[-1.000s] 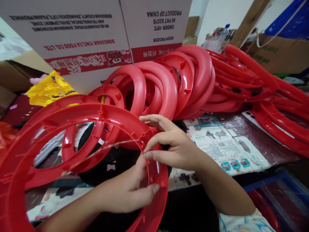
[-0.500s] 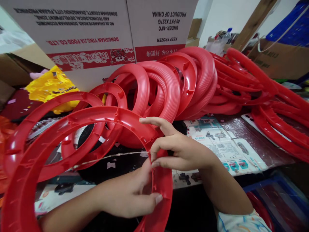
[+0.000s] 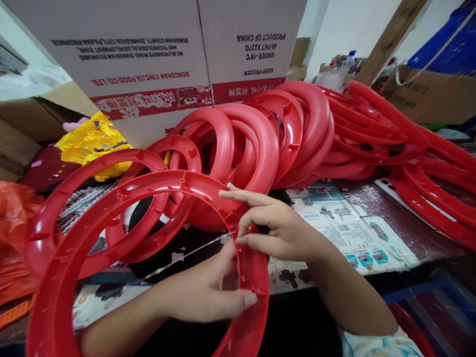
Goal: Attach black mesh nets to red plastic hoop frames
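Observation:
A large red plastic ring (image 3: 147, 191), its hollow ribbed side facing me, stands tilted in front of me. My left hand (image 3: 211, 292) reaches through its opening and grips the right side, with the thumb pressed on the ribbed face and the other fingers mostly hidden behind. At the ring's inner edge, my right hand (image 3: 277, 228) has thumb and index finger pinched together, the other fingers stretched over the rim. A thin pale strand (image 3: 186, 256) runs from these fingertips down to the left across the opening; its far end is hidden behind my left forearm.
Several more red rings (image 3: 256, 134) lean in a row behind, with others piled (image 3: 372, 124) at right. A large white carton (image 3: 148, 59) stands at the back. Printed card sheets (image 3: 357, 233) cover the table. Yellow plastic pieces (image 3: 92, 141) and an orange bag (image 3: 17, 228) are at left.
The view has shifted, so the scene sits a little lower and further right. The strand slopes down more steeply to the left. Both hands keep nearly the same hold on the ring.

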